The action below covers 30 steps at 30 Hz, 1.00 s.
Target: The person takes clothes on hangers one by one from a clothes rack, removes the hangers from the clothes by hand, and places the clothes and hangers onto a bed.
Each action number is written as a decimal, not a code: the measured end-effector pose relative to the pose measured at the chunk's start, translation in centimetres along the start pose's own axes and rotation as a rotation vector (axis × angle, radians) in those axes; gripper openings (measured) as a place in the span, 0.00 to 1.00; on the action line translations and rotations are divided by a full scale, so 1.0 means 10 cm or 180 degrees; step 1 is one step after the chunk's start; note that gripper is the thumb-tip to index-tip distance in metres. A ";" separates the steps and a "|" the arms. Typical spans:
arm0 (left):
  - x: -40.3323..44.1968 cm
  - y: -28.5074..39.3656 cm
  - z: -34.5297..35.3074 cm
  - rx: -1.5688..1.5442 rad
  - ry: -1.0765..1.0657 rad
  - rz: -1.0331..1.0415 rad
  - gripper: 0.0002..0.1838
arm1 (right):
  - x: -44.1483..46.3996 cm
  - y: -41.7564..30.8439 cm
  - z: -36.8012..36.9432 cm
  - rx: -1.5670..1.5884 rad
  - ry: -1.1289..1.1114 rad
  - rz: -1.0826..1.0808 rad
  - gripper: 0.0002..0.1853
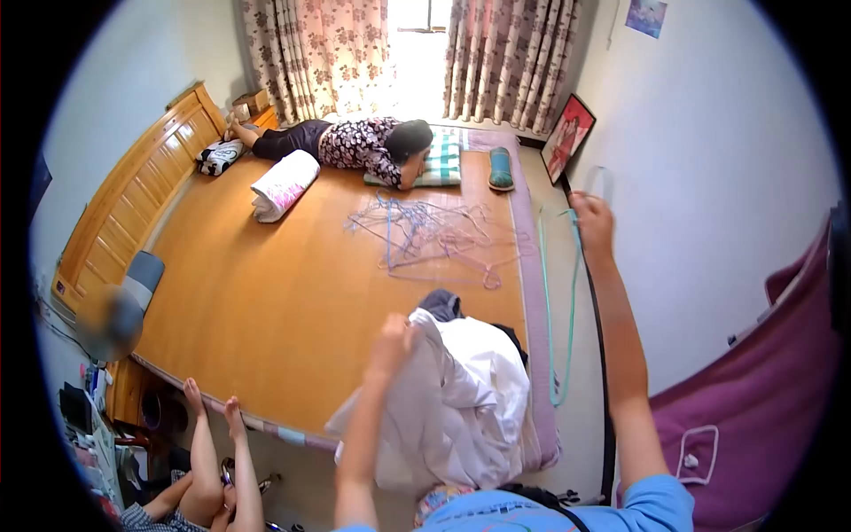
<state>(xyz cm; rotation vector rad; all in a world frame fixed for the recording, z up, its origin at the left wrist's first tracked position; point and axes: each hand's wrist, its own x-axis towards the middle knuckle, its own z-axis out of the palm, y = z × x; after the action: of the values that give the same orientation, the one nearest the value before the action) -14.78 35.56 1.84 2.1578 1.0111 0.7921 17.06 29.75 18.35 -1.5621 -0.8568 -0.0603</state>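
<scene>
My right hand [594,229] is raised at the right, closed on a teal clothes hanger [547,328] that hangs down in a long narrow outline beside the bed. The hanger's hook is blurred above my fingers. My left hand [390,348] is closed on the edge of a white garment [399,417], lifting its cloth over the near corner of the bed. More white cloth [496,372] is heaped just right of that hand, with dark grey cloth [441,304] behind it. Beyond the pile, several tangled clothes hangers [425,235] lie on the mat.
A person [355,146] lies at the bed's far end by a green checked pillow [441,161]. Another person's legs [206,443] rest against the near-left edge. A rolled quilt [285,186] sits on the bed mat [257,284]. A purple cloth [736,426] hangs at right.
</scene>
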 end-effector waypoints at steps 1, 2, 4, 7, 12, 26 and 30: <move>-0.07 -0.18 0.22 0.0214 0.0140 0.0210 0.14 | 0.19 0.19 0.34 -0.0254 -0.0415 -0.0017 0.12; -0.19 -0.35 0.43 0.0423 0.0265 0.0411 0.17 | 0.41 0.54 0.66 -0.0622 -0.0942 -0.0392 0.13; -0.57 -0.54 0.71 0.0473 -0.0338 -0.0035 0.24 | 0.78 1.14 1.29 -0.1481 -0.2065 -0.0336 0.14; -1.47 -0.84 1.10 0.0878 -0.1243 -0.0696 0.25 | 0.75 1.64 1.79 -0.2359 -0.2992 -0.0417 0.14; -2.30 -0.75 1.10 0.0540 -0.2889 -0.1221 0.23 | -0.49 2.09 1.65 -0.2491 -0.3410 -0.1836 0.13; -1.17 -0.44 0.51 0.1118 -0.1171 -0.0960 0.18 | -3.45 2.06 -2.49 -0.2572 -0.3585 0.1655 0.14; -1.85 -0.05 0.88 0.1207 -0.1598 -0.1103 0.19 | -3.38 2.15 -2.42 -0.2264 -0.3556 0.1188 0.13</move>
<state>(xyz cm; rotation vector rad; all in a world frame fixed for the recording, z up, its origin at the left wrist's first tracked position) -18.35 18.34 -8.74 2.2244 1.2751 -0.1164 14.86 -6.08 -11.68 -2.4347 -1.4615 0.9508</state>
